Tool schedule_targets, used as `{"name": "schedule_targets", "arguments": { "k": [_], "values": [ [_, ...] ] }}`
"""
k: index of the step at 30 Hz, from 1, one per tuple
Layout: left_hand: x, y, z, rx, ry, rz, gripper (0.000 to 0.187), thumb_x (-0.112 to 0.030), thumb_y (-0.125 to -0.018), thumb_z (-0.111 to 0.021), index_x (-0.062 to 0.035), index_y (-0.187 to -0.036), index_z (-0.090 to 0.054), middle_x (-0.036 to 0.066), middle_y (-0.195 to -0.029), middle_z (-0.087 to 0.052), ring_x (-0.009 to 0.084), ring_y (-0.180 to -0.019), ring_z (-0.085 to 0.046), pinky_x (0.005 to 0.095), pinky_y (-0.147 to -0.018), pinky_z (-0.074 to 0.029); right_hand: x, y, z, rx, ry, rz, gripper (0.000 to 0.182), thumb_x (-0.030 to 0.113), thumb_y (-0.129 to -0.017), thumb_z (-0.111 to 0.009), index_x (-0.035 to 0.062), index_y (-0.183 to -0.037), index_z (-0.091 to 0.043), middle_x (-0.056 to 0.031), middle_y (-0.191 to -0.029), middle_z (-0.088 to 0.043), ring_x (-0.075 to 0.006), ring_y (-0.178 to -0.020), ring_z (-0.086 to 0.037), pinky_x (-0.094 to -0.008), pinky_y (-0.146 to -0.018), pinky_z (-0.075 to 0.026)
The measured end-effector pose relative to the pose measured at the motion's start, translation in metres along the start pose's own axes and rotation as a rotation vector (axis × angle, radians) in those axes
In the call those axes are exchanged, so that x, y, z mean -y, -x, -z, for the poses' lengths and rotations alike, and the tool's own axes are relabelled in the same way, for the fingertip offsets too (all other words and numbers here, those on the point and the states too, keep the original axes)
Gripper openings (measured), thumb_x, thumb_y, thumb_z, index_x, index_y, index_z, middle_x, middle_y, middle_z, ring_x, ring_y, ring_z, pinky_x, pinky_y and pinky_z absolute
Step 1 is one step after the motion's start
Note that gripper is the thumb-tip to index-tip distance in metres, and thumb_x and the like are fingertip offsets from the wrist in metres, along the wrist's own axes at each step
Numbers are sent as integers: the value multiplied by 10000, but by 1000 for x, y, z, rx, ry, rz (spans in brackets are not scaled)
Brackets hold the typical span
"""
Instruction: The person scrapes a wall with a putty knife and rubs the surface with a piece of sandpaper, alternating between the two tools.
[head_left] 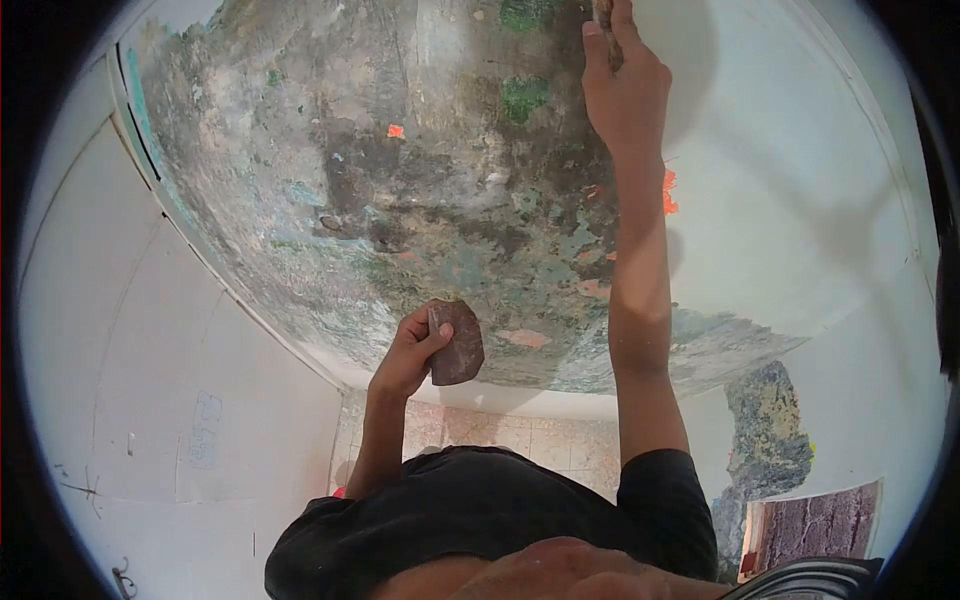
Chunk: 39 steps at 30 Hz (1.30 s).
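Note:
My left hand (405,352) is closed on a flat, dark brown piece (458,345) with a rounded far edge, thumb pressed on its face. It is held low, in front of the wall's lower part. My right hand (628,85) reaches up to the top of the view, fingers wrapped around a tool with a brown handle (613,50); its working end is out of view. Before me stands a wall (400,210) with patchy grey, green and bluish old layers. The right hand is at the border between this rough area and a smooth white area (770,180).
On the left is a white panel or door (150,350) with pen marks. Tiled floor (525,435) shows below the wall. At lower right are a bare grey patch (770,425) and a recess with a rough purplish surface (815,530). Orange spots (396,131) dot the wall.

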<state>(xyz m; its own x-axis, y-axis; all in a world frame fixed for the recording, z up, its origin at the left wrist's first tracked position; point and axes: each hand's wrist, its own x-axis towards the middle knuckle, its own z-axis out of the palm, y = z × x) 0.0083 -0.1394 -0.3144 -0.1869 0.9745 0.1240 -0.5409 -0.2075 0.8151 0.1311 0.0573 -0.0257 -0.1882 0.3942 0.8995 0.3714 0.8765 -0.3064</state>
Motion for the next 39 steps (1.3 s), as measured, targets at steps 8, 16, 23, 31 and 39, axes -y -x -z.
{"name": "schedule_targets", "arguments": {
  "k": [8, 16, 23, 31, 39],
  "values": [
    [2, -5, 4, 27, 9, -12, 241, -134, -934, -630, -39, -1150, -579, 30, -1020, -659, 108, -934, -628, 290, -824, -531, 4, 8, -13, -83, -65, 73, 472, 189, -978, -515, 72, -1429, -438, -160, -613, -549, -183, -445, -412, -277, -507, -397],
    [3, 0, 6, 1, 18, -18, 253, -136, -933, -633, -32, -1157, -577, 32, -1014, -661, 108, -925, -628, 286, -820, -529, -12, 6, -15, -69, -13, 254, 488, 173, -991, -502, 49, -1451, -396, -188, -1125, -664, -133, -546, -531, -261, -571, -454],
    [3, -2, -2, 23, 12, -25, 241, -132, -937, -626, -36, -1154, -581, 30, -1011, -662, 106, -918, -627, 289, -816, -528, 2, 2, -5, 57, -96, 72, 494, 185, -984, -510, 47, -1445, -400, -178, -1255, -609, -233, -631, -629, -305, -627, -489],
    [4, 1, -3, 24, 9, -38, 231, -132, -939, -623, -41, -1147, -583, 29, -1025, -659, 109, -924, -628, 287, -816, -528, -9, -5, -17, -74, -116, 227, 488, 172, -975, -506, 39, -1435, -413, -215, -980, -687, -244, -620, -622, -321, -636, -498],
    [0, 9, -3, -23, -2, -58, 222, -127, -937, -622, -43, -1138, -583, 28, -1013, -655, 108, -921, -627, 289, -815, -528, 0, -9, -13, -78, -147, 86, 502, 171, -967, -521, 28, -1435, -407, -202, -636, -578, -218, -496, -487, -353, -515, -408]
  ]
}}
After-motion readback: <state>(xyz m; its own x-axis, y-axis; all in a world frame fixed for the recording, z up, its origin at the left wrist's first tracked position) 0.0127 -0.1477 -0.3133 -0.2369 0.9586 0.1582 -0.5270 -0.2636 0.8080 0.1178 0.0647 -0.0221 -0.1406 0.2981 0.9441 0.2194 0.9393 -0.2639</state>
